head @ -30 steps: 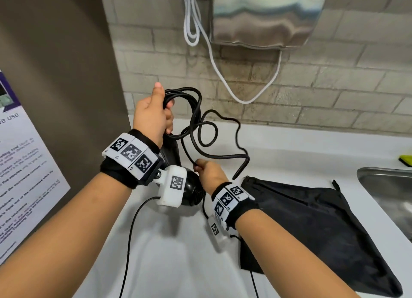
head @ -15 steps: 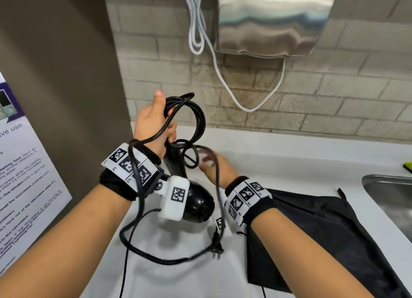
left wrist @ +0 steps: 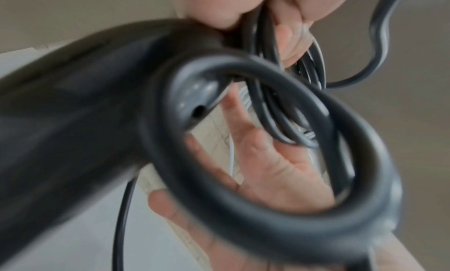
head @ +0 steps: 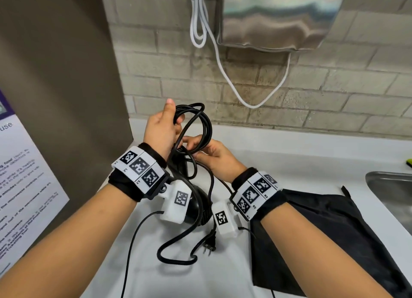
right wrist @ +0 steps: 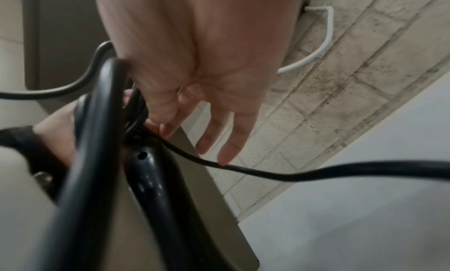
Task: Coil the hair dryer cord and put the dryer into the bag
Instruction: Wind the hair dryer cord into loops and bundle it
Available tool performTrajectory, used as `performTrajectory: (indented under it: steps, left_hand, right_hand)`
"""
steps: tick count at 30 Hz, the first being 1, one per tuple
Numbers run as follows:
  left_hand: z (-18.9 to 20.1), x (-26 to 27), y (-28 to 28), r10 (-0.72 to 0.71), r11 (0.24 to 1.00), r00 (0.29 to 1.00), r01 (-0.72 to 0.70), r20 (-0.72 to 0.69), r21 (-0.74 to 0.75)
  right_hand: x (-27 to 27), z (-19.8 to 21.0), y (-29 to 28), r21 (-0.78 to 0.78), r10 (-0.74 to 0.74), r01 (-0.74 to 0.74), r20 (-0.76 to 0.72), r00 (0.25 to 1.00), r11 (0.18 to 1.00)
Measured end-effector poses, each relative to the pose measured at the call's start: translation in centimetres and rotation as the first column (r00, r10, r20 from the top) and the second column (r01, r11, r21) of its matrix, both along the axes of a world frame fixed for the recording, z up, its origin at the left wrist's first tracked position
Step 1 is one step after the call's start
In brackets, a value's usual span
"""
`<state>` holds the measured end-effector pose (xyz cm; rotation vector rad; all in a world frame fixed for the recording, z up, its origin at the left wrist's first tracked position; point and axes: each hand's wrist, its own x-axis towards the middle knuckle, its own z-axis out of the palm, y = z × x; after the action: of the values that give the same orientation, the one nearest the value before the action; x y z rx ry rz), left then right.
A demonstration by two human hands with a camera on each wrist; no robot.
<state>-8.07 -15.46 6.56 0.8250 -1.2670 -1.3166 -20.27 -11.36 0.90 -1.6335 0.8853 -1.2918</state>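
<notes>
My left hand (head: 161, 130), in the middle of the head view, has its fingers clamped around the gathered loops of the black cord (head: 196, 128) together with the handle of the hair dryer (head: 196, 205); I judge this keeps the loops from springing apart while the rest is wound. The dryer hangs below that hand with its round body just under the left wrist, low over the white worktop (head: 289, 161); whether it rests on the surface I cannot tell. My right hand (head: 214, 157) sits just right of the coil, fingers straight and spread apart rather than gripping, as the right wrist view shows, with the fingertips (right wrist: 225, 155) touching a strand of cord. It looks placed to steady or guide the next loop onto the bundle. A loose tail of cord drops toward the lower centre of the frame, curls on the worktop and ends at the plug (head: 210, 244), so I judge the coiling is not yet finished. The black bag (head: 334, 237) lies flat on the worktop at the lower right, partly under my right forearm, near at hand for the dryer once the tail is taken up. Its opening is not plain to me. A metal sink (head: 392, 190) shows at the right edge.
</notes>
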Motion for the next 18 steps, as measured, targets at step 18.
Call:
performTrajectory:
  steps: [18]
  left_hand:
    - [-1.0,-0.6,-0.5,-0.127,0.992,0.984,0.125,0.125,0.029]
  right_hand:
    - [-3.5,-1.4,-2.1,0.046,-0.576,0.612,-0.292,0.764,0.789]
